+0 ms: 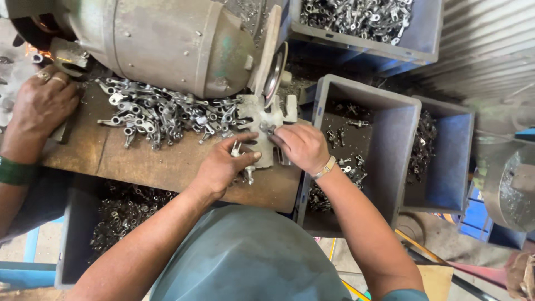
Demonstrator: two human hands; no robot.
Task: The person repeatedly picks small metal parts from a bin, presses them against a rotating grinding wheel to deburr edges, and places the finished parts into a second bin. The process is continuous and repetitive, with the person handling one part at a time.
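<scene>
The right hand [301,146] pinches a small, dull grey metal part [268,129], its long axis pointing toward the grinding wheel [275,75]. The left hand [225,167] grips another forged piece [236,149] upright over the worn wooden counter [145,161].

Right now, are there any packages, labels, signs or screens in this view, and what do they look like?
No labels, signs or screens show; only open containers.
Blue-grey bin: right of the hands, rectangular, a few metal parts inside.
Second bin: further right, same colour, parts along one side.
Top bin: upper edge, heaped with metal parts.
Lower-left bin: under the bench, holding parts.
</scene>
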